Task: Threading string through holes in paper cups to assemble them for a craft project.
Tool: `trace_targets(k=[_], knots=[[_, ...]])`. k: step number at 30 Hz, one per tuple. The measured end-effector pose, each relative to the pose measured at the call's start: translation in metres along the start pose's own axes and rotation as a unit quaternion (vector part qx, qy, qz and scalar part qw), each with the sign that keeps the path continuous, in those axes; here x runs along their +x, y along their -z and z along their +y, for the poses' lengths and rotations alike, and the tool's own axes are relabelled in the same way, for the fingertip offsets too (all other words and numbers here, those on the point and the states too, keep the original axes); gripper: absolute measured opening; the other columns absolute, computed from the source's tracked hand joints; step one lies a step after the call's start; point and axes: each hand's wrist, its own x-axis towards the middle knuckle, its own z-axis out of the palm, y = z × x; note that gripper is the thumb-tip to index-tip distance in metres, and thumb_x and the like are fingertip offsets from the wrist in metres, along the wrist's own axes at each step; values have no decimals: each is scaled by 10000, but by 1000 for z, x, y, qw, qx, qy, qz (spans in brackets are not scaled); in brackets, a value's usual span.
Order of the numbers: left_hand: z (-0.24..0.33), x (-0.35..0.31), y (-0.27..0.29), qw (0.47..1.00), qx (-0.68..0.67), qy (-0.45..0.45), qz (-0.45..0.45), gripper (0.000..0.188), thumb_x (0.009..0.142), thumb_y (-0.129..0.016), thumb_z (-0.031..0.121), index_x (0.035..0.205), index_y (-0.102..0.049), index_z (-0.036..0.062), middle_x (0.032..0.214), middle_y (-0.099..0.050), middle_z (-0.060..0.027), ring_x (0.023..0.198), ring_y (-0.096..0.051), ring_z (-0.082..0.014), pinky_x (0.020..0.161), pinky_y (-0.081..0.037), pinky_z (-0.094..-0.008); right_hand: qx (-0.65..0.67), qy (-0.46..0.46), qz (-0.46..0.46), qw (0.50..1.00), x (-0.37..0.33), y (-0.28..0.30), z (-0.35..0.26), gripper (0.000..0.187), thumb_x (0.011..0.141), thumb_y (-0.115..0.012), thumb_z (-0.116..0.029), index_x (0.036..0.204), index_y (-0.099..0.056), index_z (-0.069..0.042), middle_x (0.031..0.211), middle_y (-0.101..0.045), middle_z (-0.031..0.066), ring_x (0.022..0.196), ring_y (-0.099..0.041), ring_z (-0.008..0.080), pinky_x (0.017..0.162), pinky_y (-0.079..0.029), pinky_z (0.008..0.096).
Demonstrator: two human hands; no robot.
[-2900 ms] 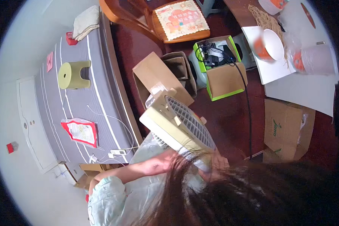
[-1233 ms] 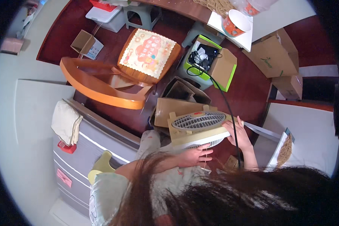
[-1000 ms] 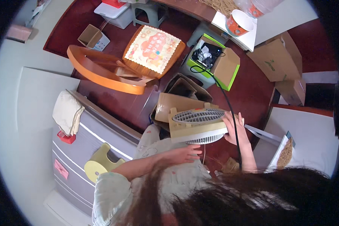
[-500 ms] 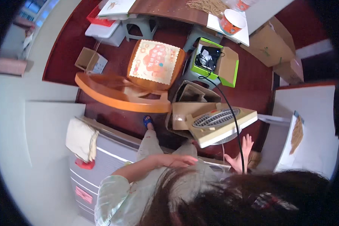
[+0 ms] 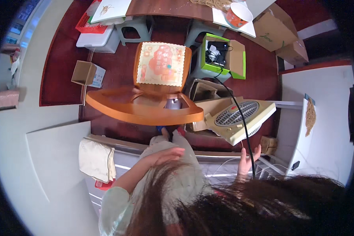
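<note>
My left hand (image 5: 167, 155) is held in front of my light trousers, fingers stretched out and holding nothing. Further right, my right hand (image 5: 246, 163) is raised with its fingers apart, just below a cream box fan (image 5: 240, 120) with a round grey grille. The fan sits tilted against an opened cardboard box (image 5: 213, 109). A black cable (image 5: 244, 126) passes in front of the fan and down across the right hand, coming from a green-edged box (image 5: 216, 55). Long dark hair hides my right wrist and forearm.
Ahead stands an orange-brown wooden chair (image 5: 145, 110) with a printed cushion (image 5: 161, 65). A table (image 5: 171, 8) at the back bears a paper tub (image 5: 238, 15). A folded cream cloth (image 5: 96, 159) lies at left. Cardboard boxes (image 5: 273, 29) stand far right.
My view has shifted, and the chair back now appears further right. My left hand has moved left and up; my right hand has turned more upright, its fingers still apart.
</note>
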Motion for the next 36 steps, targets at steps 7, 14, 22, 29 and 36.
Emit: trace_targets(k=[7, 14, 22, 29, 36], knots=[[-21, -35, 17, 992, -49, 24, 116, 448, 871, -492, 184, 1281, -339, 88, 1196, -436, -53, 1125, -400, -146, 949, -327, -295, -67, 98, 4, 993, 11, -36, -50, 724, 707, -671, -203, 1273, -276, 13, 1327, -208, 234, 1230, -225, 349, 1013, -164, 438], [-18, -81, 84, 987, -40, 90, 130, 471, 861, -516, 214, 1274, -339, 72, 1220, -432, -61, 1137, -398, -160, 963, -318, -297, 10, 72, 16, 997, -14, -73, -82, 828, 709, -654, -71, 1334, -113, -39, 1337, -206, 173, 1233, -237, 271, 1010, -237, 387], [-71, -225, 268, 951, -9, 152, 270, 401, 852, -518, 256, 1192, -448, 55, 1082, -520, -60, 987, -486, -150, 843, -394, -278, 82, 94, 125, 984, -47, -165, -232, 712, 758, -586, -105, 1307, -146, 9, 1343, -210, 155, 1213, -267, 273, 1029, -157, 410], [-84, -311, 370, 872, 84, 239, 420, 316, 806, -567, 224, 1060, -542, 38, 926, -585, -46, 841, -532, -132, 734, -435, -274, 21, 60, 69, 996, -86, -202, -301, 771, 750, -627, -188, 1312, -135, 4, 1354, -215, 159, 1239, -247, 290, 1021, -181, 424], [-137, -351, 427, 872, 96, 198, 438, 274, 784, -578, 180, 1029, -566, 60, 881, -611, -65, 789, -562, -128, 722, -454, -270, 125, 52, 67, 989, -59, -269, -338, 763, 777, -622, -185, 1323, -116, -19, 1350, -237, 148, 1185, -324, 279, 1007, -227, 410]])
